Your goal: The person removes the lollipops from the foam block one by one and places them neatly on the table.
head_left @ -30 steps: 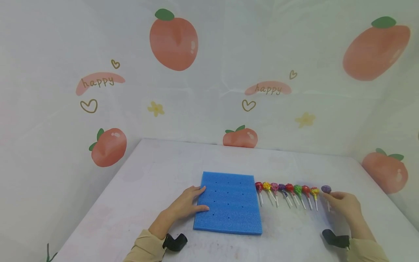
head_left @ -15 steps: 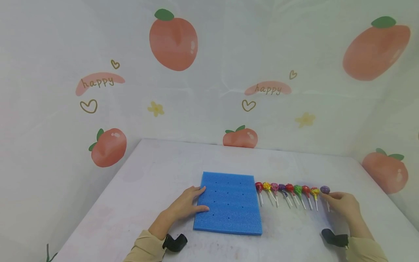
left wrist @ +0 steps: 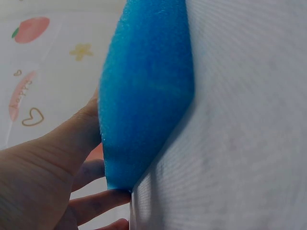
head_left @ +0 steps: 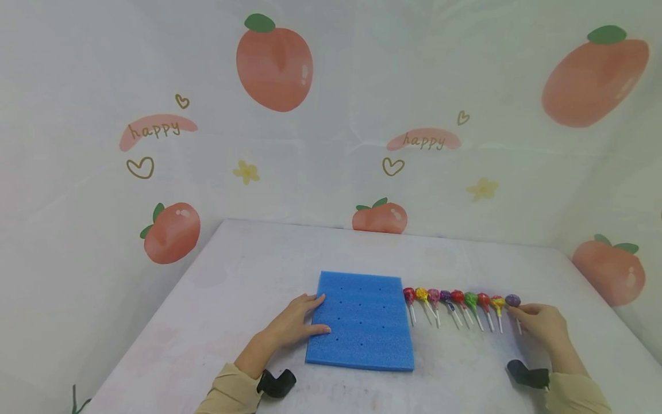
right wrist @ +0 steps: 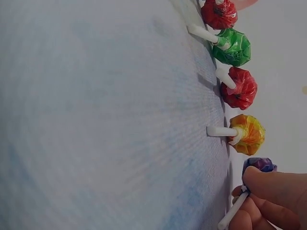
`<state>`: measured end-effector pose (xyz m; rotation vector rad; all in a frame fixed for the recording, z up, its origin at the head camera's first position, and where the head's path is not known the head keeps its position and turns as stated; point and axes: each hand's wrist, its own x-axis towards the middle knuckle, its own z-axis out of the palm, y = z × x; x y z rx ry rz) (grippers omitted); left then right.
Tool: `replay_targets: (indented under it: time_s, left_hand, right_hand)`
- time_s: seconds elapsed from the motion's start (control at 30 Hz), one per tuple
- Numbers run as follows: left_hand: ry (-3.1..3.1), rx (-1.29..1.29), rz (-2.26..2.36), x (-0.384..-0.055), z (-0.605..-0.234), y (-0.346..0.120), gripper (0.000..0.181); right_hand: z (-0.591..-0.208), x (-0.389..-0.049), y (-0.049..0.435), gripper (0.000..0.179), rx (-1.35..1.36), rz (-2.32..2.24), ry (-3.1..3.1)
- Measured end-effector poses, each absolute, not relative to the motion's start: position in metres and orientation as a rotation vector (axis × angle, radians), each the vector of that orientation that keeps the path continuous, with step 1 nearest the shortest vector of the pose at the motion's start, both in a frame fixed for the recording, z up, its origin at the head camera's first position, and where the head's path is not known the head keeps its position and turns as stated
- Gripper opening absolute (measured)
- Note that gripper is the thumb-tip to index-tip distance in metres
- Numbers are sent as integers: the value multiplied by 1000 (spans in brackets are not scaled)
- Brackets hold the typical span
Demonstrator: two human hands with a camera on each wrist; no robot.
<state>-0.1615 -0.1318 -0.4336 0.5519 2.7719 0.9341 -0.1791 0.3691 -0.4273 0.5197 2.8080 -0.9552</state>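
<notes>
A blue foam board (head_left: 360,319) with small holes lies flat on the table, its near edge filling much of the left wrist view. My left hand (head_left: 293,320) rests at the board's left side, thumb and fingers spread, tips on its surface and edge. At the right end of a row of lollipops, my right hand (head_left: 543,325) pinches a purple lollipop (right wrist: 260,164) just below its wrapped head. Its white stick (right wrist: 233,211) shows under the thumb. Beside it lies a yellow lollipop (right wrist: 247,134), then a red one (right wrist: 239,88) and a green one (right wrist: 232,47).
The row continues leftward with more wrapped lollipops, ending in a red one (head_left: 409,295) by the board's right edge. All sticks point toward the person. A white backdrop (head_left: 320,172) with fruit prints stands behind the table (head_left: 248,259). Black devices (head_left: 277,383) sit at both wrists.
My right hand has shifted slightly left with the purple lollipop, closer to the yellow one. The left hand and the foam board have stayed put.
</notes>
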Motion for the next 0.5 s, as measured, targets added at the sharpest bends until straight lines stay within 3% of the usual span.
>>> replay_targets:
  time_s: [0.5]
  left_hand:
    - [2780, 577, 931, -162, -434, -132, 75]
  right_hand:
    - [-426, -180, 369, 55, 508, -936, 2810]
